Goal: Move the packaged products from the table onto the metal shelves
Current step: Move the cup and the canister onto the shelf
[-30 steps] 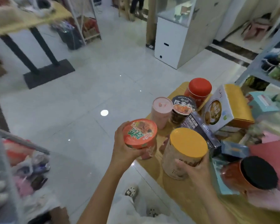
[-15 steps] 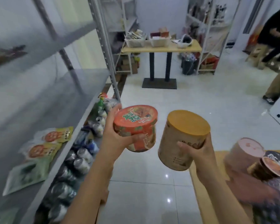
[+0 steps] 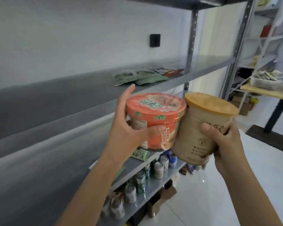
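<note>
1. The left grip (image 3: 126, 128) clasps the orange noodle bowl (image 3: 155, 118), thumb across its near wall and fingers round the far side. The right grip (image 3: 227, 144) wraps the lower wall of the tan canister (image 3: 201, 136). Both products hang in the air just in front of the middle shelf (image 3: 72, 98), touching each other side to side.
2. The step in hand looks to be setting both down on the middle shelf. Aim for the stretch of board left of the green packets (image 3: 137, 77).
3. Raise both above the middle shelf's front lip first. They seem level with it or lower, so a straight push would likely strike the edge.
4. Part the two products before placing, so one does not drag the other.
5. Level the canister, which looks tilted. A tall thing set down askew may topple.
6. Land the bowl flat, then the canister beside it. Loosen each grip only once the base rests fully on the middle shelf.
7. Slide both well back from the lip, since a fall would hit the cans (image 3: 158, 167) stored below the middle shelf.
</note>
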Available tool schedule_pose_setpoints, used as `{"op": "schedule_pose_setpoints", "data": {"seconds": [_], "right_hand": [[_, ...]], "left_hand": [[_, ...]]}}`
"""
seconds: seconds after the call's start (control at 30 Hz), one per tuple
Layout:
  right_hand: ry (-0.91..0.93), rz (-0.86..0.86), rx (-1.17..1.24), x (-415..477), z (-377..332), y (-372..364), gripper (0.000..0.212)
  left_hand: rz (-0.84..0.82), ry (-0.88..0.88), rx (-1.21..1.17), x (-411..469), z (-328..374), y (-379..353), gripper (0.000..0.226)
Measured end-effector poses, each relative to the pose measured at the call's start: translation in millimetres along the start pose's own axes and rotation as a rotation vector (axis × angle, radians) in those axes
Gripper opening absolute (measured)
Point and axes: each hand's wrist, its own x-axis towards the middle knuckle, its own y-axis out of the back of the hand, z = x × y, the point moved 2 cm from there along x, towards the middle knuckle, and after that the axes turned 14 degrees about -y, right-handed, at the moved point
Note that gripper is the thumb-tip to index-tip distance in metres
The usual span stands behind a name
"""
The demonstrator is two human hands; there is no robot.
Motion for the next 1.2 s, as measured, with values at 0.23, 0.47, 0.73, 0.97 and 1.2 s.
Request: {"op": "schedule_pose_setpoints", "data": {"seconds": [0.23,0.47,0.73,0.97,1.2], "right_hand": [[0.009,-0.442,0.039,29,-33,-89,0.110],[0.019,-0.774,0.095,21,-53,-184,0.088],[-0.012,-0.954,0.100,-15,-61,-282,0.076],[-0.049,-0.941,0.119,-61,-45,-361,0.090],[-0.087,-0.840,0.135,-111,-27,-429,0.078]], "left_hand": [[0.267,-0.152,0.225,-7,66,58,0.086],[0.477,-0.196,0.503,-34,122,116,0.063],[0.626,-0.129,0.713,-58,164,195,0.070],[0.692,-0.127,0.769,-93,184,284,0.078],[0.613,-0.106,0.842,-120,210,368,0.075]]}}
